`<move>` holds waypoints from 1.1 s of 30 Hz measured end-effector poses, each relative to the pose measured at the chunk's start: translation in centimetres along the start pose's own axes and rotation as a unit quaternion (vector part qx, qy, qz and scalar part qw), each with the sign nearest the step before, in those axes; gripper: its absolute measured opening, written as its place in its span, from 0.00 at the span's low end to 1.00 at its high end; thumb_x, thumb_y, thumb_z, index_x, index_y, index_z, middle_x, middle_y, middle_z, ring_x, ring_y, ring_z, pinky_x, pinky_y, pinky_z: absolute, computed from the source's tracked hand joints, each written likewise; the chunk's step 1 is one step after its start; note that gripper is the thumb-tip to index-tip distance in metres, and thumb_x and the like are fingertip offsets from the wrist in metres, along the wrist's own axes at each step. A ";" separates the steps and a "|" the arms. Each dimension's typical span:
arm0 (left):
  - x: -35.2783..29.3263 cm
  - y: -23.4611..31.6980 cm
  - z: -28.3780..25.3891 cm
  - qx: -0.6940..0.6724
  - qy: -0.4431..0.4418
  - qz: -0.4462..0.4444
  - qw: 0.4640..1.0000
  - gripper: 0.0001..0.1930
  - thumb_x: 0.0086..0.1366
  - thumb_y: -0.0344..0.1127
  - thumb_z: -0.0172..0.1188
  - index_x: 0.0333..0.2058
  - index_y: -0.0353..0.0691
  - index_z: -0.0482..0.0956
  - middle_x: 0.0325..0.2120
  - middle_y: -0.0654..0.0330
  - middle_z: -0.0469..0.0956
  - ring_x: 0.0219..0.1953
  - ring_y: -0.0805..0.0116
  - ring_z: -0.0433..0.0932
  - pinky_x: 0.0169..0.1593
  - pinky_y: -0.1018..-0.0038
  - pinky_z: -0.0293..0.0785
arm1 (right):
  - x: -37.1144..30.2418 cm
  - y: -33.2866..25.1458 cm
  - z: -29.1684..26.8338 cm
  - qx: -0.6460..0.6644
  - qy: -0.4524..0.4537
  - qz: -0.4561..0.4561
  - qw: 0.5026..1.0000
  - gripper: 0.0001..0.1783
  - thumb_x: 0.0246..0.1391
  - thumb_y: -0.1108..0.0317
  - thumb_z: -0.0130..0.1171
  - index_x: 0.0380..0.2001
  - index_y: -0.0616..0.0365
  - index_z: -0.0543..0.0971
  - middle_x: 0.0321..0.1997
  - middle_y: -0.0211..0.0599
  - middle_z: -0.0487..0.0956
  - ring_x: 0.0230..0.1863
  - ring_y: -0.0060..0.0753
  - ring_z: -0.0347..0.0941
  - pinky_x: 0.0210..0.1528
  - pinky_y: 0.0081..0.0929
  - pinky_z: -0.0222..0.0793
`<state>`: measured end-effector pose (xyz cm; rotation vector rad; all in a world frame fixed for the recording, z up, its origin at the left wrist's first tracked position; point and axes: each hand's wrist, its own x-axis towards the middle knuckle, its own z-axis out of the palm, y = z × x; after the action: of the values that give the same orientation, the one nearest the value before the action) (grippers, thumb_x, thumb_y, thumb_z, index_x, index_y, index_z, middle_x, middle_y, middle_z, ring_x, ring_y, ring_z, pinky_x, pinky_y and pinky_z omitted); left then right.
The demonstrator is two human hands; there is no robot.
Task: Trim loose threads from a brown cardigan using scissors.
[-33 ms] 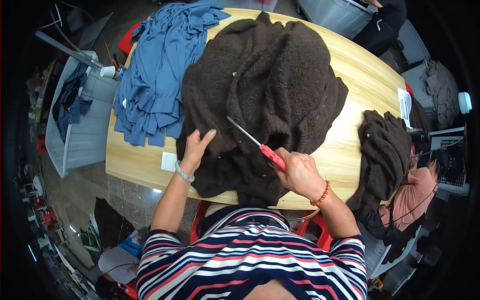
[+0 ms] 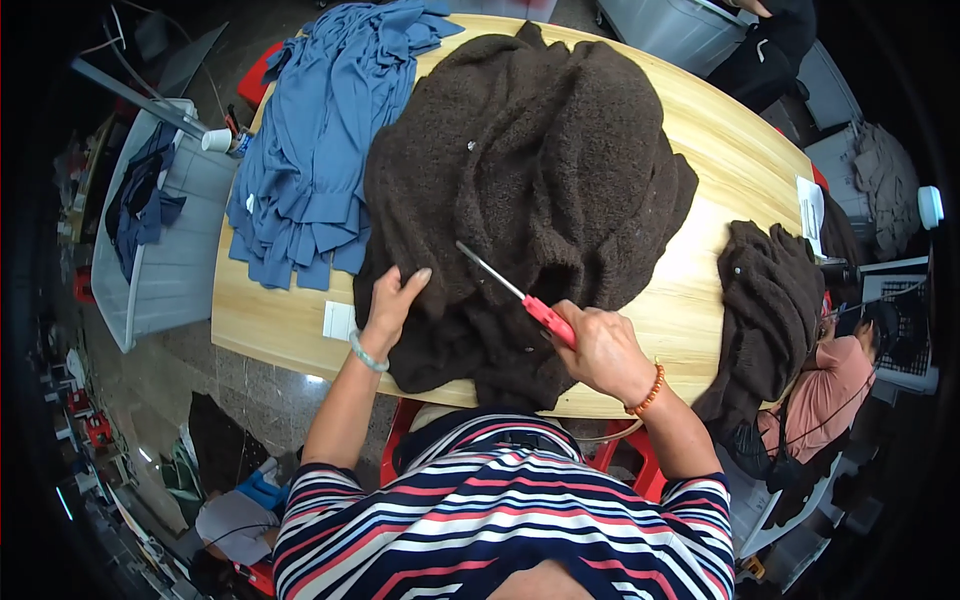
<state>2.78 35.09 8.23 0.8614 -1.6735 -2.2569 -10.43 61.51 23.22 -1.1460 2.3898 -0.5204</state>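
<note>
A large heap of dark brown knit fabric covers the middle of the table, with small pale specks on it. My left hand is at its near left edge, fingers curled into the cloth and partly hidden, the thumb standing apart on top. In my right hand, closed, is a red-handled tool with a long thin metal shaft. Its tip points far and left, over the knit; I cannot tell whether it touches. The handle is partly covered by my fingers, and the tool's exact kind does not show.
Blue garments are piled on the table's left side, beside a small white card. Another dark brown knit piece hangs over the right edge. A grey bin stands left; a person in pink sits right.
</note>
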 end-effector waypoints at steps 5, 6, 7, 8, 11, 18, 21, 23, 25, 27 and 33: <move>-2.6 -1.6 0.3 -0.055 0.006 0.033 0.998 0.11 0.66 0.27 0.57 0.46 0.31 0.77 0.42 0.60 0.80 0.42 0.76 0.77 0.49 0.77 0.73 | -2.1 0.1 1.8 -0.025 -0.063 -0.046 0.997 0.12 0.48 0.66 0.61 0.37 0.57 0.75 0.20 0.48 0.76 0.27 0.50 0.77 0.31 0.43 0.71; -2.6 -1.3 0.7 -0.052 0.013 0.051 0.997 0.11 0.66 0.27 0.56 0.46 0.31 0.77 0.42 0.60 0.80 0.42 0.75 0.77 0.49 0.77 0.73 | -2.4 -0.1 2.3 -0.036 -0.083 -0.054 0.994 0.12 0.48 0.65 0.61 0.37 0.56 0.75 0.20 0.48 0.77 0.26 0.50 0.77 0.30 0.43 0.72; -2.7 -1.2 0.9 -0.053 0.015 0.052 0.997 0.11 0.66 0.27 0.56 0.46 0.31 0.77 0.42 0.60 0.80 0.42 0.75 0.77 0.49 0.77 0.73 | -2.6 -0.8 2.2 -0.049 -0.103 -0.070 0.991 0.12 0.49 0.64 0.61 0.36 0.57 0.75 0.18 0.47 0.76 0.24 0.51 0.77 0.28 0.43 0.72; -2.7 -1.1 1.1 -0.090 0.006 0.046 0.995 0.11 0.66 0.26 0.56 0.46 0.31 0.77 0.42 0.60 0.80 0.42 0.75 0.78 0.49 0.77 0.73 | -2.8 -1.4 2.2 -0.052 -0.102 -0.091 0.989 0.11 0.47 0.65 0.60 0.33 0.59 0.75 0.17 0.47 0.76 0.23 0.50 0.77 0.26 0.42 0.72; -3.3 -1.3 1.2 -0.139 -0.002 0.028 0.990 0.11 0.66 0.26 0.55 0.47 0.32 0.77 0.42 0.59 0.80 0.42 0.73 0.78 0.50 0.75 0.74 | -2.7 -1.8 2.2 -0.065 -0.079 -0.099 0.990 0.10 0.46 0.66 0.59 0.29 0.61 0.74 0.16 0.46 0.76 0.21 0.48 0.77 0.24 0.40 0.72; -3.9 -0.8 1.7 -0.212 -0.016 -0.016 0.977 0.12 0.67 0.28 0.54 0.49 0.35 0.76 0.44 0.59 0.80 0.45 0.70 0.78 0.52 0.72 0.75 | -2.5 -2.2 2.1 -0.067 -0.065 -0.113 0.989 0.09 0.47 0.67 0.58 0.27 0.61 0.74 0.15 0.47 0.76 0.20 0.48 0.77 0.21 0.40 0.71; -3.8 -0.6 1.8 -0.224 -0.014 -0.029 0.974 0.13 0.68 0.28 0.54 0.50 0.35 0.75 0.44 0.59 0.79 0.46 0.69 0.78 0.53 0.71 0.75 | -3.1 -1.9 2.0 -0.075 -0.057 -0.093 0.991 0.10 0.48 0.65 0.58 0.28 0.61 0.74 0.16 0.48 0.76 0.21 0.49 0.77 0.22 0.40 0.71; -3.5 -0.1 2.0 -0.224 -0.013 -0.035 0.974 0.13 0.68 0.28 0.53 0.50 0.35 0.74 0.45 0.58 0.79 0.46 0.68 0.78 0.53 0.71 0.74 | -3.5 -1.8 2.2 -0.058 -0.088 -0.117 0.988 0.11 0.50 0.64 0.58 0.29 0.61 0.74 0.16 0.48 0.75 0.21 0.49 0.76 0.23 0.41 0.71; -3.5 0.7 2.6 -0.238 -0.002 -0.003 0.971 0.12 0.66 0.29 0.57 0.47 0.33 0.76 0.44 0.58 0.79 0.45 0.69 0.78 0.50 0.71 0.76 | -3.4 -1.7 1.8 -0.038 -0.098 -0.120 0.987 0.10 0.50 0.64 0.58 0.30 0.60 0.74 0.15 0.47 0.75 0.20 0.50 0.76 0.23 0.43 0.71; -3.6 1.4 2.0 -0.208 0.014 -0.016 0.978 0.14 0.65 0.29 0.57 0.49 0.34 0.75 0.46 0.58 0.78 0.47 0.69 0.78 0.52 0.70 0.75 | -2.9 -1.0 1.5 -0.048 -0.022 -0.059 0.997 0.10 0.50 0.65 0.59 0.32 0.61 0.74 0.16 0.46 0.76 0.21 0.50 0.76 0.25 0.43 0.71; -1.6 12.1 -2.4 -0.167 0.136 0.145 0.966 0.14 0.64 0.32 0.60 0.45 0.29 0.76 0.42 0.53 0.79 0.41 0.62 0.80 0.47 0.67 0.79 | -0.7 0.3 2.5 0.062 0.006 -0.030 0.998 0.13 0.51 0.67 0.58 0.40 0.56 0.74 0.26 0.50 0.77 0.32 0.53 0.75 0.36 0.46 0.70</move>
<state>3.33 29.83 19.46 0.7482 -1.1681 -2.0306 -8.88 61.89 21.18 -1.1665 2.3032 -0.6884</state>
